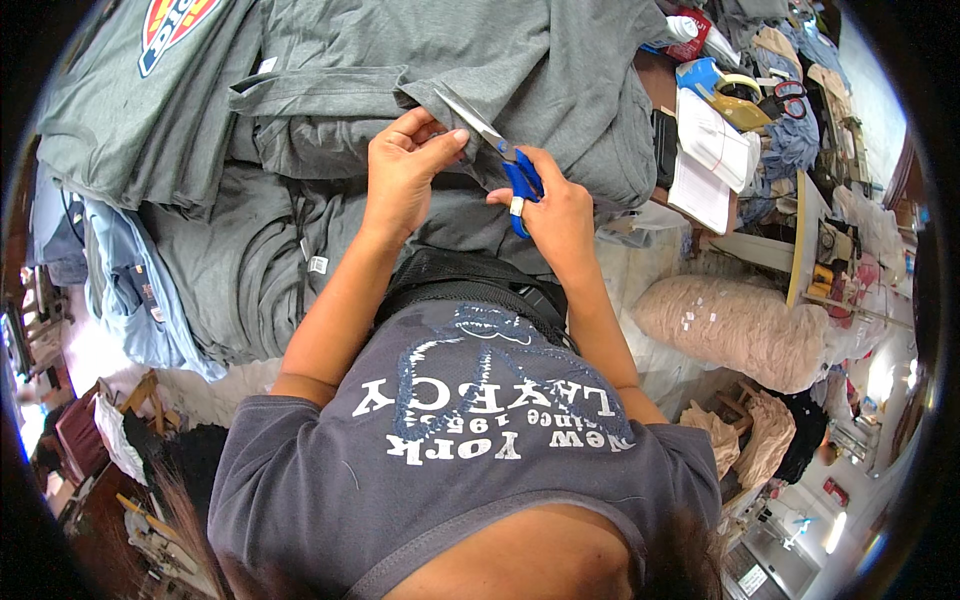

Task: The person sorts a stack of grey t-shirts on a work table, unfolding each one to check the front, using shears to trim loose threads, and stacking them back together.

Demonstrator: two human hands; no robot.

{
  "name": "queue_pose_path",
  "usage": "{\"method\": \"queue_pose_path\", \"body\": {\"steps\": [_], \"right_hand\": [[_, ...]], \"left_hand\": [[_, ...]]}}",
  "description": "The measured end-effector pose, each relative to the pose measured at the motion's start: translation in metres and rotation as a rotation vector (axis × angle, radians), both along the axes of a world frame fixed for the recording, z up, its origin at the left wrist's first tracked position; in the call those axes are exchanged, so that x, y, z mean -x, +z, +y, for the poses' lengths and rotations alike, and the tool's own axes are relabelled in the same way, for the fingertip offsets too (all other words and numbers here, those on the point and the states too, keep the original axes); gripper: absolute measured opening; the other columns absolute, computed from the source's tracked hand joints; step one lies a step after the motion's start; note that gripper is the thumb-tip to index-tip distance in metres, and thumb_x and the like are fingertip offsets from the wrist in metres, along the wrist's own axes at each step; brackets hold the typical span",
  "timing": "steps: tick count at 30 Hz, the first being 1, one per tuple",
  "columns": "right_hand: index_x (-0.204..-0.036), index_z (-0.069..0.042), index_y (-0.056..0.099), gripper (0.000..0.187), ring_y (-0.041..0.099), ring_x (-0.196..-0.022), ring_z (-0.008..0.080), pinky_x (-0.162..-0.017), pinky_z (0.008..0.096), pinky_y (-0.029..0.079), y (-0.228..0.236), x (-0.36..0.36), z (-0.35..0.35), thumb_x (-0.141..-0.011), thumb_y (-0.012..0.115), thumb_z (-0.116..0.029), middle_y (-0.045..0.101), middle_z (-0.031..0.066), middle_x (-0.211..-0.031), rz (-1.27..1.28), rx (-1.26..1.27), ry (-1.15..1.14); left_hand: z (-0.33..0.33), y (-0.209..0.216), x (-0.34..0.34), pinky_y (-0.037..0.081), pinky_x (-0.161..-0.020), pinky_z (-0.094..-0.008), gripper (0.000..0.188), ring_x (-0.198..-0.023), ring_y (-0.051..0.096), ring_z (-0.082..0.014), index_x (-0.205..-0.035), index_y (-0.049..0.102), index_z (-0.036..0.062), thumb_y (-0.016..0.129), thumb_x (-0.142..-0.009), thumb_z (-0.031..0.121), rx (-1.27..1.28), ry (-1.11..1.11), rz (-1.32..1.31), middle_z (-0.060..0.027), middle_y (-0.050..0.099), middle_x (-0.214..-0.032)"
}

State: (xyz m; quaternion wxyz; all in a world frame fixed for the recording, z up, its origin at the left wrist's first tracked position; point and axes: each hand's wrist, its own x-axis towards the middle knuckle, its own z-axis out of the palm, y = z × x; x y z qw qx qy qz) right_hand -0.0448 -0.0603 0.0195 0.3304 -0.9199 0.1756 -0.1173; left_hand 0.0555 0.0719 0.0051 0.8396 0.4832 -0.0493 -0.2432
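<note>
My left hand (404,180) pinches an edge of a grey T-shirt (330,92) between thumb and fingers. In my right hand (562,222) is a pair of scissors (474,121) with blue handles. Its blades point up and to the left, just above the cloth beside my left fingertips. They look nearly closed, and whether they touch the fabric I cannot tell. The shirt's sleeve or hem lies folded to the left of my left hand. More grey garments (240,265) are heaped beneath it and hang toward me.
On the far left lies a grey shirt with a coloured print (165,35). Light blue garments (130,280) hang below it. To the right are white papers (705,180), a tape dispenser (735,100) and red-handled scissors (790,92). A large beige sack (725,330) stands lower right.
</note>
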Motion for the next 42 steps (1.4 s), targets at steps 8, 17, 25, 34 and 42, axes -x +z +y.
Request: {"method": "queue_pose_path", "body": {"steps": [8,17,25,34,42], "right_hand": [[-0.1,-0.006,0.051,0.054,0.06,-0.06,0.0238,-0.055,0.0316,0.046,-0.005,0.003,0.0,-0.057,0.077,-0.027,0.06,0.012,-0.067,-0.036,-0.24,-0.044],[-0.097,-0.004,0.049,0.041,0.053,-0.061,0.0087,-0.06,0.0227,0.044,-0.018,-0.013,0.011,-0.064,0.074,-0.01,0.059,0.0058,-0.07,-0.329,-0.625,-0.056],[-0.094,-0.003,0.051,0.032,0.047,-0.062,0.0042,-0.057,0.0185,0.039,-0.009,0.006,0.02,-0.068,0.069,-0.004,0.056,0.0007,-0.07,-0.271,-0.41,-0.047],[-0.103,-0.008,0.053,0.048,0.06,-0.064,0.0165,-0.057,0.027,0.046,-0.014,0.026,0.0,-0.063,0.075,-0.021,0.062,0.0102,-0.075,-0.159,-0.197,-0.053],[-0.104,-0.01,0.053,0.051,0.06,-0.064,0.0226,-0.056,0.0313,0.046,-0.014,0.025,0.0,-0.062,0.073,-0.03,0.061,0.0104,-0.073,-0.063,-0.045,-0.033]], "left_hand": [[-0.003,0.003,0.002,0.047,-0.064,-0.0231,0.036,-0.076,0.057,-0.0115,-0.106,0.05,-0.0004,0.061,-0.072,-0.004,0.03,-0.002,-0.021,-0.0056,0.059,-0.088],[-0.013,0.003,0.015,0.048,-0.069,-0.0243,0.045,-0.083,0.057,-0.0135,-0.115,0.039,-0.0002,0.057,-0.074,-0.004,0.088,-0.08,-0.06,-0.0103,0.056,-0.099],[0.0,0.01,-0.001,0.048,-0.069,-0.0242,0.047,-0.083,0.057,-0.0129,-0.12,0.038,-0.0008,0.056,-0.076,-0.003,0.061,0.111,0.001,-0.0065,0.058,-0.094],[0.007,0.018,0.002,0.046,-0.066,-0.0225,0.021,-0.073,0.056,-0.0095,-0.096,0.056,-0.0015,0.061,-0.075,0.004,-0.047,0.047,0.01,-0.0052,0.06,-0.085],[0.01,0.013,0.001,0.045,-0.065,-0.0222,0.018,-0.072,0.055,-0.0088,-0.092,0.058,-0.001,0.061,-0.074,0.002,-0.04,0.021,-0.035,-0.0046,0.06,-0.083]]}}
